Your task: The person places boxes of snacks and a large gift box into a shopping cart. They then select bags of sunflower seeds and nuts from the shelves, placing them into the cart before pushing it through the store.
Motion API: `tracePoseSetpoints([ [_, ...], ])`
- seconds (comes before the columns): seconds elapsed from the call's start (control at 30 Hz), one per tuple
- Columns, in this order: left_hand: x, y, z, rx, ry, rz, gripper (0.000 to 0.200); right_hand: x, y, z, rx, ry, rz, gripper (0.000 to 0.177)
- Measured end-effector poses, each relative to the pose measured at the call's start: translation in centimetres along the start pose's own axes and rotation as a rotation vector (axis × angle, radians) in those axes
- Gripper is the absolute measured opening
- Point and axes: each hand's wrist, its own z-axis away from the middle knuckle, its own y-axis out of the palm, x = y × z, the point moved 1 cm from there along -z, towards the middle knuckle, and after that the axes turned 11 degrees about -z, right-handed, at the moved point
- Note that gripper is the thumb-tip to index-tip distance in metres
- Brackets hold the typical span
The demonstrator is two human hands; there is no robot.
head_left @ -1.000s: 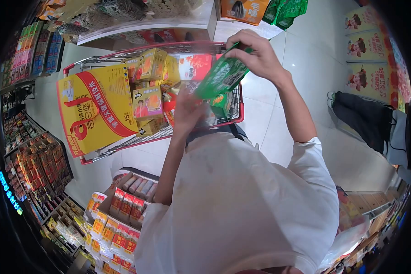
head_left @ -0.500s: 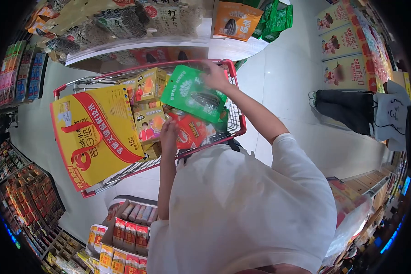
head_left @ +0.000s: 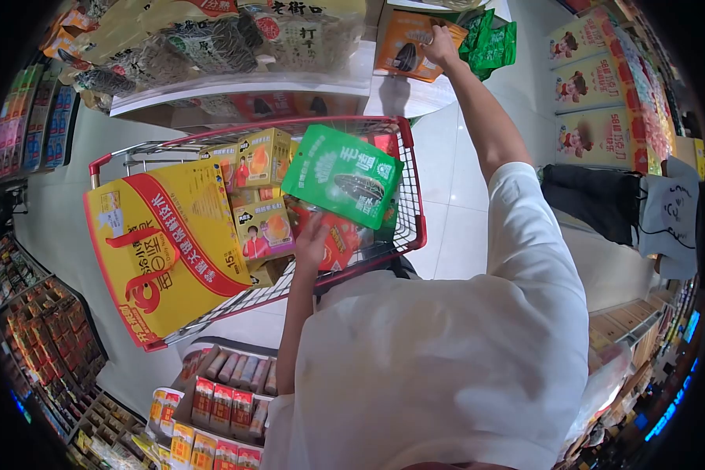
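A green bag [head_left: 345, 174] with a seed picture lies on top of the goods in the shopping cart [head_left: 412, 188]. My right hand [head_left: 440, 45] reaches to the shelf at the top and pinches the upper edge of an orange bag [head_left: 406, 56]. Over the cart, my left hand [head_left: 312, 241] is beside a red package [head_left: 338, 244], below the green bag; its fingers look bent together, and what they hold, if anything, is hidden. Yellow boxes [head_left: 263, 229] and a large yellow and red carton [head_left: 168, 254] fill the cart's left part.
Large clear bags [head_left: 305, 39] stand on the white shelf [head_left: 235, 86]. More green bags [head_left: 489, 45] hang right of the orange one. At the right are printed cartons [head_left: 591, 86] and a person in dark trousers [head_left: 591, 196]. Packaged rolls [head_left: 219, 407] stand at the bottom left.
My right hand has left the green bag, which now rests in the cart, and has moved up to the orange bag on the shelf. My left hand has shifted slightly right and down.
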Motion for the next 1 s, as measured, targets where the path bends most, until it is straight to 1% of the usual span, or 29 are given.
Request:
tracePoseSetpoints([
  [0.07, -1.1, 1.0, -0.1, -0.022, 0.023, -0.041, 0.046, -0.9, 0.3, -1.8, 0.005, 0.039, 0.023, 0.065],
  [0.13, -2.1, 2.0, -0.5, -0.041, 0.021, -0.101, 0.046, -0.6, -0.6, -2.4, -0.092, 0.054, -0.018, 0.060],
  [0.17, -2.0, 2.6, -0.8, -0.042, 0.017, -0.072, 0.047, -0.5, -1.1, -2.5, -0.141, 0.062, -0.038, 0.058],
  [0.23, -2.2, 3.6, -1.2, -0.044, 0.007, -0.013, 0.048, -1.7, -0.8, -3.8, -0.108, 0.093, -0.058, 0.052],
  [0.27, -2.5, 4.2, -1.4, -0.040, 0.030, -0.034, 0.047, -2.3, -0.8, -4.2, -0.091, 0.108, -0.069, 0.050],
  [0.33, -3.6, 5.7, -1.7, -0.030, 0.077, -0.075, 0.046, -3.0, -1.1, -3.6, -0.052, 0.079, -0.004, 0.050],
  [0.37, -5.1, 6.6, -1.8, -0.013, 0.057, -0.083, 0.048, -3.2, -1.4, -3.3, -0.033, 0.064, 0.028, 0.050],
  [0.4, -6.8, 7.6, -2.0, 0.005, 0.036, -0.090, 0.049, -4.0, -0.9, -3.3, -0.106, 0.036, -0.001, 0.048],
  [0.43, -8.0, 8.7, -2.7, 0.022, 0.016, -0.097, 0.050, -4.7, -0.8, -3.1, -0.129, 0.026, -0.033, 0.047],
  [0.5, -8.6, 11.1, -6.1, 0.116, 0.143, -0.134, 0.054, -5.9, -1.6, -2.4, -0.188, 0.011, -0.095, 0.044],
  [0.53, -9.2, 12.4, -8.1, 0.167, 0.207, -0.155, 0.056, -6.4, -2.1, -1.9, -0.224, -0.008, -0.136, 0.037],
  [0.6, -15.6, 16.1, -10.3, 0.099, 0.504, -0.283, 0.060, -7.9, -2.7, -1.6, -0.194, -0.014, -0.148, 0.032],
  [0.63, -18.7, 18.1, -11.7, 0.095, 0.534, -0.367, 0.060, -8.9, -2.9, -1.5, -0.179, -0.016, -0.152, 0.030],
  [0.67, -21.5, 20.0, -13.3, 0.091, 0.564, -0.451, 0.061, -9.9, -2.9, -1.3, -0.216, -0.044, -0.192, 0.019],
  [0.7, -23.9, 21.9, -14.8, 0.061, 0.650, -0.479, 0.063, -10.7, -3.0, -0.9, -0.238, -0.072, -0.225, 0.014],
  [0.73, -25.9, 23.7, -16.4, 0.030, 0.736, -0.504, 0.065, -11.4, -3.6, -0.5, -0.220, -0.086, -0.244, 0.017],
  [0.77, -27.3, 25.2, -18.0, -0.046, 0.796, -0.575, 0.068, -12.0, -3.9, 0.3, -0.186, -0.106, -0.264, 0.021],
  [0.8, -28.2, 26.5, -19.4, -0.123, 0.856, -0.645, 0.071, -12.7, -4.4, 1.2, -0.231, -0.155, -0.309, 0.021],
  [0.9, -29.9, 29.1, -21.3, -0.293, 0.976, -0.727, 0.067, -13.7, -6.2, 4.2, -0.341, -0.282, -0.425, 0.023],
  [1.0, -30.0, 29.3, -20.3, -0.247, 0.896, -0.834, 0.056, -11.8, -9.3, 7.9, -0.349, -0.428, -0.507, 0.023],
])
